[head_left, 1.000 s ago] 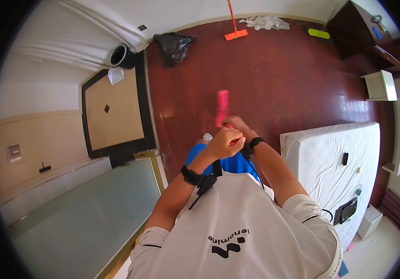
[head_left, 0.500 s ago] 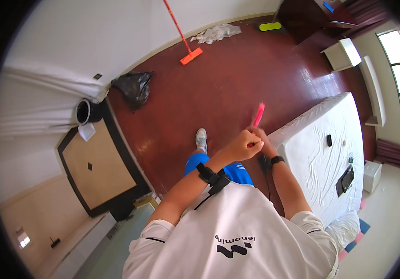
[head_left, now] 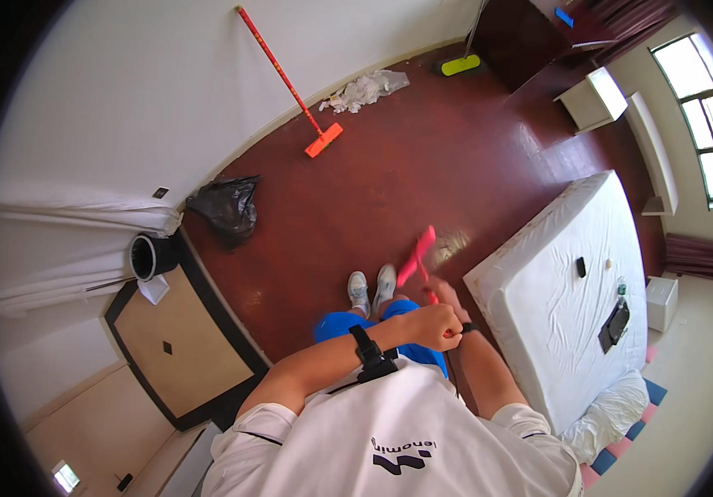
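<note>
Left hand (head_left: 438, 325) is fisted round the pink tool (head_left: 415, 258); right hand (head_left: 446, 298) looks closed on it too, but it's blurry. Tool's narrow, plasticky, out at 11 o'clock from them. Shoes (head_left: 358, 290) sit at 10, so a sloppy swing might clip one. Swinging toward 3 could snag the wrinkly white mattress (head_left: 530, 282). Floor (head_left: 356, 182)'s glossy red.

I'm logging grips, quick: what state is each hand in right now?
Left hand: closed, holding the red-pink tool.
Right hand: closed on the same tool, slightly blurred.
</note>
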The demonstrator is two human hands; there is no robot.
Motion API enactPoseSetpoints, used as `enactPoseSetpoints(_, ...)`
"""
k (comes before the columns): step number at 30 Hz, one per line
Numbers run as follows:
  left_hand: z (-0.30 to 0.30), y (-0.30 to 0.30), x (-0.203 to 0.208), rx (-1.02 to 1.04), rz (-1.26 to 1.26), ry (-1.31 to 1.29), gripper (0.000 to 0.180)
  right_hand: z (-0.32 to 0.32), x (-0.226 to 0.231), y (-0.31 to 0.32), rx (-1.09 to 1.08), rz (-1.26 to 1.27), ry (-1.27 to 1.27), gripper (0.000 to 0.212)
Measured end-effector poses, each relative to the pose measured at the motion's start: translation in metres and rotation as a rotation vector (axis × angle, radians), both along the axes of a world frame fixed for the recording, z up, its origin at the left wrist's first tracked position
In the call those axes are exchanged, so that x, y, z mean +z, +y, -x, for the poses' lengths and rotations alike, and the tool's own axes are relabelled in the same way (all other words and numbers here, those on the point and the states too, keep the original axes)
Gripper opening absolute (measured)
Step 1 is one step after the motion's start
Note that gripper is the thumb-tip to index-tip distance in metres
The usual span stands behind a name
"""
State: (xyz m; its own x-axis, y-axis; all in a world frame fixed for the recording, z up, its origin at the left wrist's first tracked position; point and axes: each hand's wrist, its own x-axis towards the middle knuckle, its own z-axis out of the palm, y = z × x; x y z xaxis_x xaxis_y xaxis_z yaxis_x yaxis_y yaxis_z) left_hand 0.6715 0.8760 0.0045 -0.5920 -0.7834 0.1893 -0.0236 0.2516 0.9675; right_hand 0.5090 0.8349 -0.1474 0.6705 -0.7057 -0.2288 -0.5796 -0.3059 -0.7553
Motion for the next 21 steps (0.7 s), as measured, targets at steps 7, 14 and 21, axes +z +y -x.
enactPoseSetpoints(7, -0.030, -0.067, 0.026, 0.008, 0.277, -0.204, 0.031, -0.104, 0.038, -0.107, -0.219, 0.196, -0.489, 0.012)
enactPoseSetpoints(14, -0.030, -0.152, 0.061, 0.124, 0.142, -0.063, 0.032, -0.055, 0.057, -0.159, -0.179, 0.093, -0.380, 0.011)
enactPoseSetpoints(21, -0.042, -0.220, 0.013, 0.136, -0.371, 0.102, 0.033, -0.010, 0.034, -0.164, -0.288, 0.209, -0.068, 0.009)
